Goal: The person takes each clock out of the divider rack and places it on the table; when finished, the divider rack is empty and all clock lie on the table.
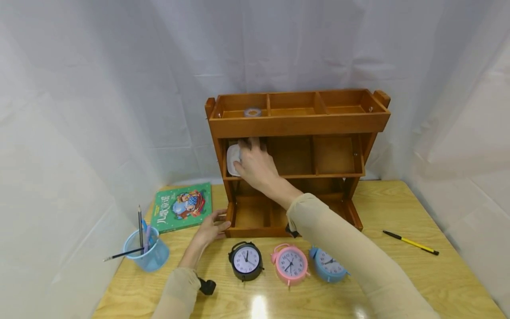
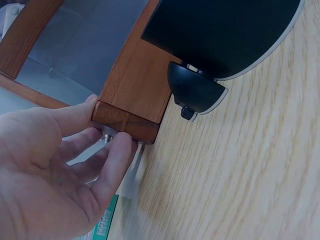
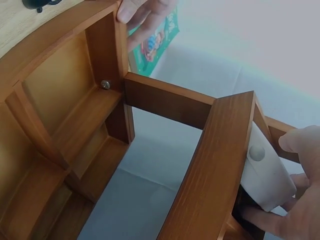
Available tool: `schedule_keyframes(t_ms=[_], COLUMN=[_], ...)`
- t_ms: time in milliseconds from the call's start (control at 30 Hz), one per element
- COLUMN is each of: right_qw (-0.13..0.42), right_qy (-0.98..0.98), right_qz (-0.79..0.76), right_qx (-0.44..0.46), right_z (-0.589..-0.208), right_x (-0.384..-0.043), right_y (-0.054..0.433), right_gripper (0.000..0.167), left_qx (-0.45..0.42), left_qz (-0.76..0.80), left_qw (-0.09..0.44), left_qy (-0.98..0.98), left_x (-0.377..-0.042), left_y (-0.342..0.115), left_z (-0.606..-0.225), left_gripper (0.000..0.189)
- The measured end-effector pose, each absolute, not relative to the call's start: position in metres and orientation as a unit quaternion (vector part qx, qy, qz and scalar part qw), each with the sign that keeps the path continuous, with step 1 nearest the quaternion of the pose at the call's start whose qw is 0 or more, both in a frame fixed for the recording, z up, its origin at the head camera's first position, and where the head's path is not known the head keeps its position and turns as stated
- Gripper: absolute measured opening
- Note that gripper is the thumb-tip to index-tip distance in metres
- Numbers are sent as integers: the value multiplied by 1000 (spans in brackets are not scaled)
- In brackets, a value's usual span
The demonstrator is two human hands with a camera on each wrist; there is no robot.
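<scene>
A brown wooden desk shelf (image 1: pixel 300 126) with three tiers of compartments stands at the back of the table. My right hand (image 1: pixel 256 164) reaches into the left compartment of its middle tier. There it holds a white rounded case (image 1: pixel 233 160), which shows a round knob-like button in the right wrist view; fingers (image 3: pixel 262 220) hide part of this white case (image 3: pixel 267 172). At the shelf's lower left corner my left hand (image 1: pixel 209 228) grips the side. In the left wrist view, the thumb and fingers of this left hand (image 2: pixel 65 160) bracket the wooden end.
A black alarm clock (image 1: pixel 246 261), a pink one (image 1: pixel 291 264) and a blue one (image 1: pixel 330 266) stand before the shelf. A tape roll (image 1: pixel 253 112) lies in the top tier. Left are a green book (image 1: pixel 181 207) and blue pen cup (image 1: pixel 149 254); right, a yellow-black pen (image 1: pixel 412 243).
</scene>
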State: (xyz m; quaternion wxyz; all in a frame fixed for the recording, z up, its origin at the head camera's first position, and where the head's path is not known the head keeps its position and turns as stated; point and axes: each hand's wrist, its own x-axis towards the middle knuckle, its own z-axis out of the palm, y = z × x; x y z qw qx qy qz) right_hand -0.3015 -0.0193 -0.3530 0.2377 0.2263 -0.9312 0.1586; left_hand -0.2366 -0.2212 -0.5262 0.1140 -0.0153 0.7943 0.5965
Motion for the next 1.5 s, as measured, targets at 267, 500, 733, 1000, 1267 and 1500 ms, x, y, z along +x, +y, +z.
schedule_keyframes(t_ms=[267, 500, 733, 1000, 1267, 1500], right_qw=[173, 64, 10, -86, -166, -212], right_qy=[-934, -900, -862, -751, -658, -649], right_qz=[221, 368, 464, 636, 716, 707], right_qx=[219, 224, 206, 159, 159, 184], right_z=[-348, -337, -333, -329, -338, -359], right_x=[-300, -301, -303, -297, -268, -226], right_y=[-19, -7, 8, 37, 94, 138], right_gripper=[58, 60, 61, 61, 58, 63], left_qx=[-15, -16, -17, -16, -13, -8], left_qz=[601, 600, 598, 597, 601, 605], left_qw=[116, 113, 112, 116, 120, 115], left_qy=[791, 792, 793, 794, 790, 788], left_x=[-232, -235, -236, -237, -235, -231], left_y=[-220, -219, -218, -215, -213, -215], left_z=[-525, -526, -527, -526, -527, -525], left_gripper=[56, 56, 56, 55, 55, 57])
